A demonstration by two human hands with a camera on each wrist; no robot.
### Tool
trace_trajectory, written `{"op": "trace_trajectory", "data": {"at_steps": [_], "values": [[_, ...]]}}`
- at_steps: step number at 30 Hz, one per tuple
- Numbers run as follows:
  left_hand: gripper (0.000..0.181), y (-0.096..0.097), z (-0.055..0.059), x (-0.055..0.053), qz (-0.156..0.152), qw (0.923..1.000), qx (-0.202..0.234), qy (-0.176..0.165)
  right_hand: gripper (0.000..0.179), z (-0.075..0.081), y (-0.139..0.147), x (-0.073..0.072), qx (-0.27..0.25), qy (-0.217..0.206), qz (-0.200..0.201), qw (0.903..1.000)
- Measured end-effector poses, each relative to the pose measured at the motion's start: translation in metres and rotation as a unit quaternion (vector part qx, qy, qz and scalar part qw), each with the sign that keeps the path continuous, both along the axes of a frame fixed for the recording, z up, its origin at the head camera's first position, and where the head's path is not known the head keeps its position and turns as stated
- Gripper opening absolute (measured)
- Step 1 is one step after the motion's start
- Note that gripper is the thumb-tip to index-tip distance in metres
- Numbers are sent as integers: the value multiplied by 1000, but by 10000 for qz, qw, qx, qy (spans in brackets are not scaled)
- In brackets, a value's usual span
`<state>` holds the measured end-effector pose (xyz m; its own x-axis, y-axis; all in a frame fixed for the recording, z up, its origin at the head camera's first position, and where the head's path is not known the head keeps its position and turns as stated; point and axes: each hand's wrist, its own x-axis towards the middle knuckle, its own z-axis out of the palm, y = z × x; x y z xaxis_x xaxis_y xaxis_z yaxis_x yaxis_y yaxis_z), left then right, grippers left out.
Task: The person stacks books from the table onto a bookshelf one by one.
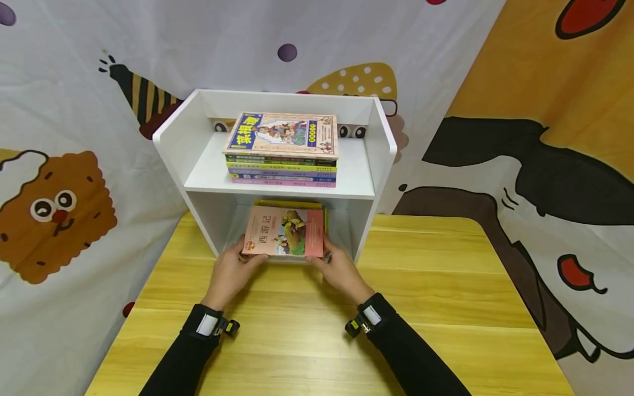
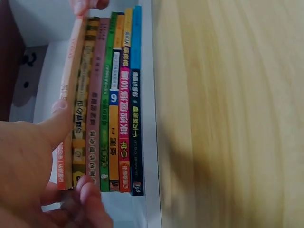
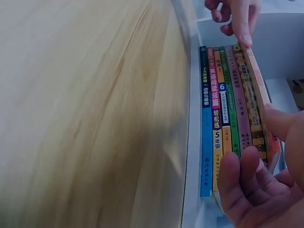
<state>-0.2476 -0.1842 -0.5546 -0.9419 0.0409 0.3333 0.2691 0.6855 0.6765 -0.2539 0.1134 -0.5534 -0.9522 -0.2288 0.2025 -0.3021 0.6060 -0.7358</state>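
Note:
A pink picture-cover book (image 1: 267,231) tops the stack on the lower shelf. My left hand (image 1: 234,273) holds its left end, thumb along the front edge. At the right end my right hand (image 1: 342,270) grips the same book, thumb on the near edge. In the left wrist view, the book's pale spine (image 2: 71,76) lies against a yellow-and-black spine (image 2: 80,109). Curled fingers of the right hand (image 3: 266,190) sit by the book ends in the right wrist view. Under it are several books, including a green one (image 3: 228,95) and a blue one (image 3: 206,147).
A white two-tier shelf (image 1: 364,165) stands on the wooden table (image 1: 431,286). Its upper tier carries another stack of books (image 1: 282,176), with a colourful cover (image 1: 284,135) on top. A patterned cloth (image 1: 346,38) hangs behind.

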Motion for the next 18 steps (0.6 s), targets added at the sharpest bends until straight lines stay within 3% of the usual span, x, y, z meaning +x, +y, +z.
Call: {"op": "trace_trajectory", "data": {"at_steps": [5,18], "values": [[63,2,0,-3,361,9977,-433,379,68,-2,-2,-6,199,337,-97,9992],[57,8,2,-11,946,9899,-887,569,61,-1,-6,-13,365,480,-331,9976]]}}
